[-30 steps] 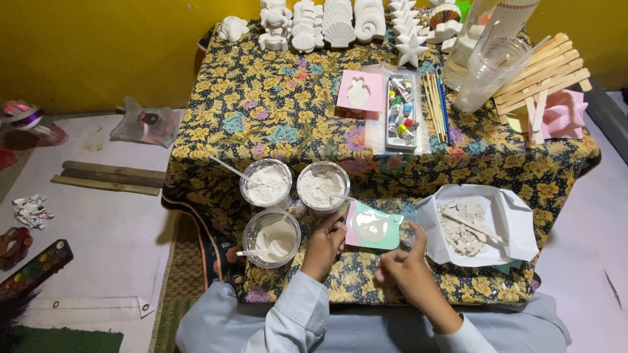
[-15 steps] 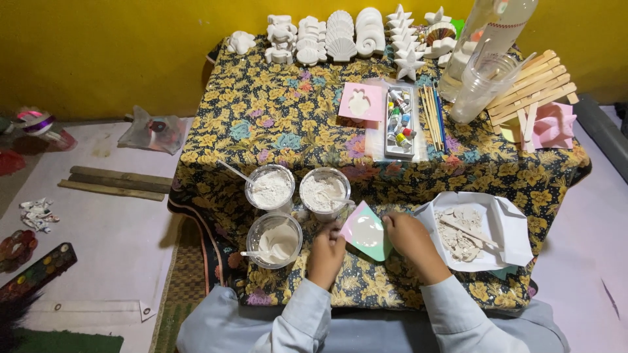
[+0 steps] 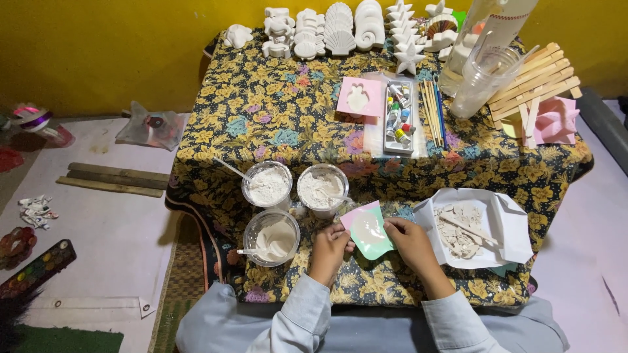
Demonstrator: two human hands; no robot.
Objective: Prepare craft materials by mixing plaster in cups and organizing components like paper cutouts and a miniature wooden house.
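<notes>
Both hands hold a small pink-and-green mould [image 3: 368, 230] filled with pale wet plaster, tilted over the floral table cloth [image 3: 275, 117]. My left hand [image 3: 329, 250] grips its near left edge. My right hand [image 3: 411, 240] grips its right edge. Just left of the hands stand three clear cups: one with wet plaster and a stirrer [image 3: 272, 236], and two with white powder [image 3: 267, 185] [image 3: 322, 189]. To the right lies a white paper [image 3: 504, 225] with plaster scraps and a stick.
White plaster figures [image 3: 327, 29] line the table's far edge. A pink mould [image 3: 359, 98], paint tubes in a tray [image 3: 398, 114], brushes [image 3: 433, 111], a clear cup [image 3: 481, 78] and wooden sticks [image 3: 533, 82] sit behind. Wood strips [image 3: 114, 180] and a paint palette [image 3: 36, 269] lie on the floor.
The mould has been lifted from flat on the table and turned between both hands, now held tilted. The camera view has shifted slightly.
</notes>
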